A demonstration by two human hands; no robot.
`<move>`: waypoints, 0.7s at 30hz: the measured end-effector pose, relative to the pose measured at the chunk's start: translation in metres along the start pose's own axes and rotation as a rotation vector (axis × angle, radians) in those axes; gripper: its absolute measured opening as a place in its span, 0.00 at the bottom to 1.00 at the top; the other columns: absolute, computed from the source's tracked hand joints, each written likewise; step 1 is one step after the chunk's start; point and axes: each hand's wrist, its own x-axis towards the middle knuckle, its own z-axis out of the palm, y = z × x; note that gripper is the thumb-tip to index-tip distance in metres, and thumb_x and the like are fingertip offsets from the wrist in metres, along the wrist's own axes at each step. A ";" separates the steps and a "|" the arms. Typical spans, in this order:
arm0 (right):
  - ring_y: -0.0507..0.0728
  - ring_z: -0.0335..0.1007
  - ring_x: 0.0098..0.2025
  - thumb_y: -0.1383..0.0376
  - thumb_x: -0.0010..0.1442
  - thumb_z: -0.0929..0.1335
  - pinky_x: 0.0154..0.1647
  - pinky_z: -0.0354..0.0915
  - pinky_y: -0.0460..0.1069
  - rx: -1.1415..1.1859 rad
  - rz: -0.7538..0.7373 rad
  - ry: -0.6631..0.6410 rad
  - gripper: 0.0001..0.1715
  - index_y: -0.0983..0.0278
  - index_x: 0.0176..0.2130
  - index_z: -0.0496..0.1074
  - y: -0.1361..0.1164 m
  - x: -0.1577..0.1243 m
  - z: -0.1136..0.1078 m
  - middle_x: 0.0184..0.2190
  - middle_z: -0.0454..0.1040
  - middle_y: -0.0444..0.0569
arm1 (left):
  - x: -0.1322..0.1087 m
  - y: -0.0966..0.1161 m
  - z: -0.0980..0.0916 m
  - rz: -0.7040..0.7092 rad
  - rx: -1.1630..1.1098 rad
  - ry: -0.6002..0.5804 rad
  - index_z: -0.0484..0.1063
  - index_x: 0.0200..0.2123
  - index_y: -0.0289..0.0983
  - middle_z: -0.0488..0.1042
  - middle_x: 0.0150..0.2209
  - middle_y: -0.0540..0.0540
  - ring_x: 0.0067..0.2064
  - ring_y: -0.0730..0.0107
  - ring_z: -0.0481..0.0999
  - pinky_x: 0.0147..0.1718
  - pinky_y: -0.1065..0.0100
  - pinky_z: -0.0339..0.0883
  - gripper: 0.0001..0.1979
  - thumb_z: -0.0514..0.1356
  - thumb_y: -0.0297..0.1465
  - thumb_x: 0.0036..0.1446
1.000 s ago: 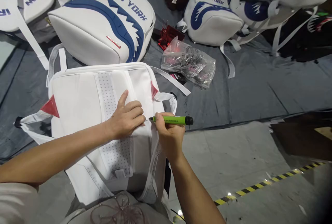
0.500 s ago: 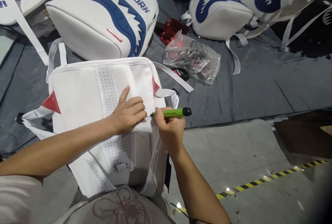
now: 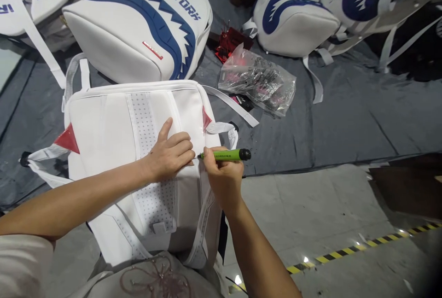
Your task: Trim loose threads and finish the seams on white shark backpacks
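Note:
A white backpack (image 3: 113, 137) lies back side up before me, its shoulder straps spread toward my body and a red triangular patch at each side. Across its right half rests my left hand (image 3: 171, 155), thumb stuck out and fingers laid on the surface, bent a little at the tips. My right hand (image 3: 224, 176) is closed round a green marker pen (image 3: 229, 154) with a black end. The pen's dark tip points left and meets the white panel close beside my left fingertips. Whether it has left a mark there, I cannot make out.
Beyond it lies a white and blue NEW YORK backpack (image 3: 138, 26); a smaller one (image 3: 297, 17) sits back right among other bags. A clear plastic bag (image 3: 257, 79) and red tags (image 3: 231, 42) lie on the grey-covered table (image 3: 362, 118). Striped tape (image 3: 345, 252) crosses the floor.
My right hand and the marker have shifted slightly left and down along the panel. The left hand stays in place on the backpack. The whole view has moved a little.

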 end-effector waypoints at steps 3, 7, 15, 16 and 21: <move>0.47 0.54 0.16 0.61 0.63 0.66 0.20 0.52 0.45 -0.018 0.020 -0.028 0.20 0.64 0.21 0.65 0.001 0.001 -0.001 0.14 0.59 0.38 | -0.001 0.000 0.001 -0.013 -0.005 -0.023 0.68 0.33 0.39 0.73 0.33 0.52 0.47 0.69 0.72 0.71 0.48 0.27 0.13 0.53 0.37 0.69; 0.48 0.56 0.17 0.57 0.63 0.66 0.21 0.53 0.45 0.007 0.060 -0.055 0.20 0.65 0.23 0.68 0.004 0.001 0.000 0.15 0.62 0.40 | -0.003 0.003 0.001 -0.011 -0.015 -0.053 0.68 0.34 0.39 0.72 0.33 0.51 0.49 0.67 0.71 0.71 0.47 0.26 0.13 0.52 0.38 0.69; 0.56 0.72 0.22 0.52 0.65 0.62 0.26 0.61 0.48 -0.120 0.014 -0.035 0.26 0.63 0.23 0.72 0.023 0.003 0.010 0.19 0.75 0.51 | 0.043 -0.035 -0.019 0.111 -0.105 -0.470 0.72 0.36 0.38 0.76 0.37 0.46 0.46 0.60 0.71 0.54 0.54 0.56 0.16 0.65 0.45 0.58; 0.58 0.73 0.23 0.52 0.64 0.63 0.26 0.62 0.49 -0.138 0.018 -0.021 0.26 0.63 0.23 0.73 0.023 0.003 0.010 0.20 0.76 0.52 | 0.054 -0.044 -0.022 0.131 -0.090 -0.558 0.74 0.37 0.38 0.77 0.37 0.46 0.45 0.59 0.71 0.49 0.57 0.57 0.19 0.67 0.48 0.54; 0.58 0.76 0.27 0.56 0.66 0.64 0.30 0.68 0.49 -0.070 -0.059 0.015 0.20 0.65 0.33 0.78 0.009 -0.024 -0.006 0.25 0.79 0.51 | 0.086 -0.058 -0.044 0.100 0.173 -0.697 0.76 0.34 0.36 0.77 0.30 0.44 0.36 0.60 0.74 0.40 0.61 0.56 0.21 0.72 0.47 0.46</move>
